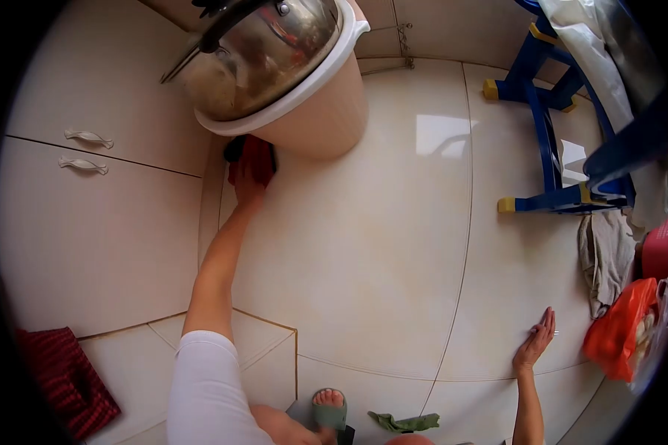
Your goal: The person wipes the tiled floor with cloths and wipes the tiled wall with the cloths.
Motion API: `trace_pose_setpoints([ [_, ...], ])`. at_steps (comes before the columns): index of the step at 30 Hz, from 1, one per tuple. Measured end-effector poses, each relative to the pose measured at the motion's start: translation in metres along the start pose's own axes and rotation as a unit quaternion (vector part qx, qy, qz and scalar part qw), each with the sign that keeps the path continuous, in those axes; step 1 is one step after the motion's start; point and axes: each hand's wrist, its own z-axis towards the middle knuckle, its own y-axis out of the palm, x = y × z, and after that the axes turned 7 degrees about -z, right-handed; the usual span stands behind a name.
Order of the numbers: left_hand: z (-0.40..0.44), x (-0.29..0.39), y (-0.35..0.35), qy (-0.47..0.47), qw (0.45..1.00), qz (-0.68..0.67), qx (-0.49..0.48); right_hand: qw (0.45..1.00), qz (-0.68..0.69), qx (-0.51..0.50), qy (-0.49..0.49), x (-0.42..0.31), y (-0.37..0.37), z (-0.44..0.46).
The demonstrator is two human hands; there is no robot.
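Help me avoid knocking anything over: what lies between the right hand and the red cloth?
Just bare tiled floor lies between the right hand and the red cloth under the left hand, as the head view shows.

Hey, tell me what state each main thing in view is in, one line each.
Left hand: on the red cloth, grip unclear
Red cloth: bunched under the hand
Right hand: open, fingers extended
Bucket: upright
Metal cookware: tilted atop the bucket
Cabinet doors: shut
Blue stand: upright
Grey cloth: crumpled
Green slipper: worn
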Motion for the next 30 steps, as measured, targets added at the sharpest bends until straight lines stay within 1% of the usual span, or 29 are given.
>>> trace_pose_setpoints([
  [1,0.021,-0.002,0.003,0.022,1.000,0.006,-0.002,1.000,0.008,-0.001,0.009,-0.001,0.001,0.001],
  [4,0.070,0.007,0.005,0.136,0.987,-0.059,0.063,0.999,0.022,-0.010,0.031,-0.002,0.003,0.000],
  [5,0.077,0.014,0.003,0.095,0.984,-0.146,0.032,0.998,0.035,-0.015,0.042,-0.003,0.003,0.000],
  [7,0.087,0.020,0.004,0.069,0.980,-0.188,-0.005,0.999,-0.044,-0.009,-0.014,-0.003,0.001,0.002],
  [8,0.091,0.019,0.003,0.100,0.988,-0.114,-0.019,0.995,-0.083,-0.008,-0.046,-0.003,-0.001,0.004],
  [10,0.090,0.011,0.004,0.186,0.981,0.041,-0.039,0.999,-0.035,-0.012,-0.009,-0.001,0.003,0.001],
  [11,0.085,0.011,0.005,0.219,0.971,0.091,-0.036,1.000,-0.009,-0.011,0.011,0.000,0.005,0.000],
  [12,0.073,0.018,0.003,0.206,0.975,0.089,-0.010,1.000,0.010,-0.013,0.019,0.001,0.005,-0.001],
  [13,0.054,0.032,-0.005,0.183,0.980,0.070,0.022,0.999,0.031,-0.011,0.027,0.001,0.006,-0.002],
  [15,0.003,0.071,-0.024,0.145,0.988,0.016,0.052,0.998,0.049,-0.009,0.027,0.006,0.007,-0.003],
  [17,-0.058,0.097,-0.033,0.116,0.992,0.048,-0.026,0.999,0.047,-0.011,0.008,0.012,0.009,-0.005],
  [19,-0.119,0.140,-0.041,0.214,0.971,-0.062,-0.086,1.000,0.000,-0.014,-0.017,0.007,0.002,-0.001],
  [20,-0.140,0.170,-0.047,0.252,0.951,-0.112,-0.141,0.999,-0.027,-0.015,-0.028,0.004,-0.001,0.002],
  [21,-0.152,0.194,-0.046,0.301,0.924,-0.151,-0.180,0.999,-0.026,-0.018,-0.018,0.004,-0.003,0.001],
  [22,-0.153,0.220,-0.038,0.357,0.899,-0.175,-0.186,0.999,-0.025,-0.019,-0.009,0.004,-0.001,0.001],
  [23,-0.146,0.245,-0.027,0.385,0.884,-0.192,-0.181,0.999,-0.025,-0.023,-0.002,0.004,0.000,0.001],
  [24,-0.134,0.272,-0.019,0.374,0.886,-0.210,-0.180,1.000,-0.016,-0.024,0.003,0.004,0.000,0.001],
  [26,-0.101,0.317,0.000,0.355,0.900,-0.222,-0.119,1.000,0.004,-0.027,0.011,0.004,0.000,0.001],
  [27,-0.081,0.335,0.009,0.336,0.910,-0.219,-0.105,1.000,0.000,-0.030,0.010,0.005,-0.001,-0.001],
  [29,-0.041,0.359,0.031,0.311,0.931,-0.184,-0.039,1.000,-0.007,-0.028,0.010,0.005,0.000,0.000],
  [30,-0.022,0.367,0.036,0.282,0.943,-0.172,-0.029,1.000,-0.007,-0.028,0.008,0.005,-0.001,0.001],
])
